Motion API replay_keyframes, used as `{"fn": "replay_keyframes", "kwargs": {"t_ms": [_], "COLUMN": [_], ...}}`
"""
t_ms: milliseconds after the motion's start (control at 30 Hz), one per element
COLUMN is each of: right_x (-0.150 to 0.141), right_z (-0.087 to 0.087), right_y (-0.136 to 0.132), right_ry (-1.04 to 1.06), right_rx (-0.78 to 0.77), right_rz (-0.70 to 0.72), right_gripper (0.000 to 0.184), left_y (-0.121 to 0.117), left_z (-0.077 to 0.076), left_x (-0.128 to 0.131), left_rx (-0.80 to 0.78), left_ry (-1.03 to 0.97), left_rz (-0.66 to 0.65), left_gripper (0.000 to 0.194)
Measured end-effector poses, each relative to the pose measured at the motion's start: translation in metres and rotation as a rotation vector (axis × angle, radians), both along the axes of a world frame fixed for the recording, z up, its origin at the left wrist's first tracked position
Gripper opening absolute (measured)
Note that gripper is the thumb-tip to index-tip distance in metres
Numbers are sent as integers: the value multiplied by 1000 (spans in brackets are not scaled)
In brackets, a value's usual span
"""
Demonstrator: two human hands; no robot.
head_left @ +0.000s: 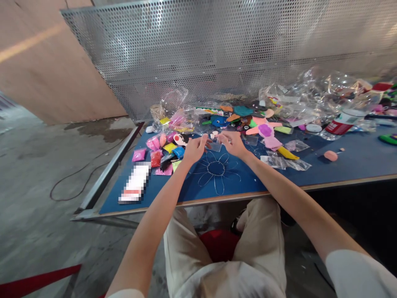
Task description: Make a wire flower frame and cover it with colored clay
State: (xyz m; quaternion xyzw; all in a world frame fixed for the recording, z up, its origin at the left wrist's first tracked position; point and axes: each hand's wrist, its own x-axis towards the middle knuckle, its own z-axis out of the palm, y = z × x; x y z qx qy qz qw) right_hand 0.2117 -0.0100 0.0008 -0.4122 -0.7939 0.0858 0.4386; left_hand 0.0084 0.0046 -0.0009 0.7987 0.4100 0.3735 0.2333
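Observation:
A flower shape of thin wire (216,169), with a ring in the middle and several looped petals, lies flat on the blue tabletop near its front edge. Just beyond it, my left hand (196,149) has its fingers loosely bent and the thumb apart from them. Facing it, my right hand (233,143) is closed, thumb against fingers, around something too small to make out. Small pale pink lumps (214,135) show between the two hands. Beneath the fingers lies a small clear plastic piece (214,146).
Coloured packets (156,158) and a blurred white rectangle (135,182) lie left. Behind are colourful soft craft pieces (243,110) and crumpled clear bags (325,89). Right stand a red-and-white tub (344,123) and a pink ball (330,155). A perforated metal panel (198,49) rises behind the table.

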Motion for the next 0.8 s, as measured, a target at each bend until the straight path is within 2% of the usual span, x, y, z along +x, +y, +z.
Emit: {"fn": "replay_keyframes", "kwargs": {"t_ms": [100, 167, 233, 333, 433, 533, 633, 733, 800], "right_x": [-9, -18, -26, -34, -26, 3, 40, 65, 70], "right_z": [-3, -7, -11, -14, -8, 4, 8, 1, -4], "right_y": [0, 3, 7, 10, 10, 11, 18, 26, 31], "right_ry": [75, 32, -70, -234, -325, -359, -472, -654, -720], "right_rx": [-5, 46, 83, 125, 167, 121, -23, -139, -221], "right_rz": [-69, -6, 83, 130, 58, -51, -183, -235, -220], "right_gripper": [59, 51, 57, 68, 72, 79, 62, 54, 49], "left_y": [1, 2, 4, 4, 3, 0, 2, 6, 8], "left_z": [-1, -1, -2, -6, -6, 1, 9, 12, 11], "left_x": [9, 14, 17, 17, 14, 11, 10, 6, 3], "left_rx": [-239, -405, -548, -652, -669, -663, -681, -682, -627], "left_ry": [-245, -425, -587, -749, -801, -852, -947, -963, -890], "left_rz": [-74, -163, -239, -314, -369, -321, -196, -112, -56], "left_gripper": [82, 79, 69, 46, 31, 16, 8, 26, 37]}}
